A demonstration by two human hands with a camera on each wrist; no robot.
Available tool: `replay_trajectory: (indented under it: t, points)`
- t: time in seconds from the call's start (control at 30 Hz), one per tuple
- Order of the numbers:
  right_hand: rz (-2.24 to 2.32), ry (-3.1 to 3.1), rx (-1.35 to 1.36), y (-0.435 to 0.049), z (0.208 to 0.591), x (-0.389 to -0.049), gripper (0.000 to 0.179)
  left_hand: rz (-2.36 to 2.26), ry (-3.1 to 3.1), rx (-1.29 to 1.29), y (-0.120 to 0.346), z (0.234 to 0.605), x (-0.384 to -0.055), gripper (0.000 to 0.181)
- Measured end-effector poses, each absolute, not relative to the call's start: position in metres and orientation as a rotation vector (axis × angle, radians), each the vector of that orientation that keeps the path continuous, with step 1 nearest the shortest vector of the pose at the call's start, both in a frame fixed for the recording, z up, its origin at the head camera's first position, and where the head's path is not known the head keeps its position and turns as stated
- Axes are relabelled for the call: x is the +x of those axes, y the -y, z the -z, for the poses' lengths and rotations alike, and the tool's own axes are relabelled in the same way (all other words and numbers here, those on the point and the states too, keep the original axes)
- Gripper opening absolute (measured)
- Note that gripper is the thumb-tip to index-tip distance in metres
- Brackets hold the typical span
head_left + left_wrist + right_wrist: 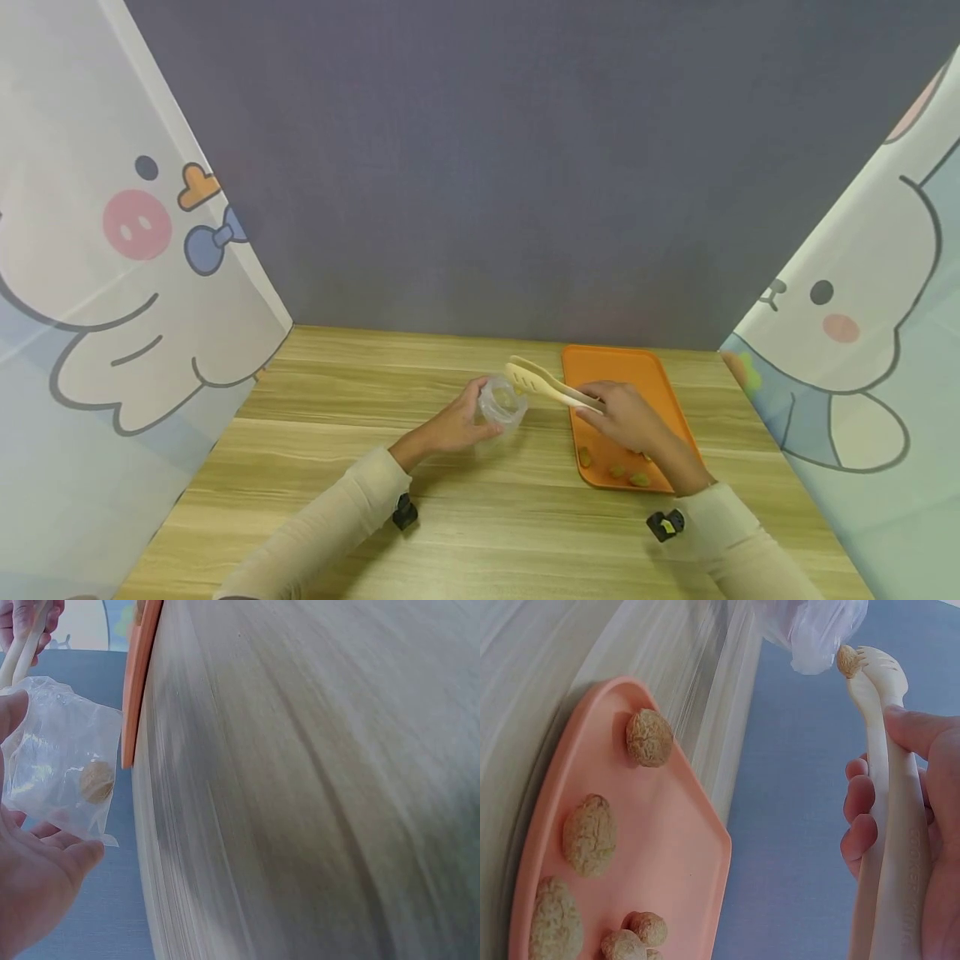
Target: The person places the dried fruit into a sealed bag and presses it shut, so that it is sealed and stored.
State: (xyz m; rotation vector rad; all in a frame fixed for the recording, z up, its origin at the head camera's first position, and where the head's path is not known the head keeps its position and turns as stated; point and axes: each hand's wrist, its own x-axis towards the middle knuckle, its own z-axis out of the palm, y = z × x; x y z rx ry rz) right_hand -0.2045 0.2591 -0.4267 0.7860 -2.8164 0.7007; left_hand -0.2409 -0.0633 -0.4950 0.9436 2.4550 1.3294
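Note:
My left hand holds a clear plastic bag upright over the table, its mouth spread. Inside the bag, near its bottom, lies a walnut, seen in the left wrist view. With my right hand I grip cream-coloured tongs, squeezed together by thumb and fingers. Their tips pinch another walnut right at the bag's mouth. In the right wrist view several walnuts rest on an orange tray below and beside my right hand.
The wood-grain table spreads under both arms. A dark grey panel rises along its far edge. Printed cartoon panels flank it left and right. The tray stands at the right of the table.

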Motion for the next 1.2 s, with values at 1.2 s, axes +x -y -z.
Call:
replay_trajectory:
  t: [1.2]
  points:
    - [-0.729,2.836,0.69,-0.275,0.43,-0.198,0.031,-1.389,-2.428,0.886,0.065,0.495,-0.24,0.088]
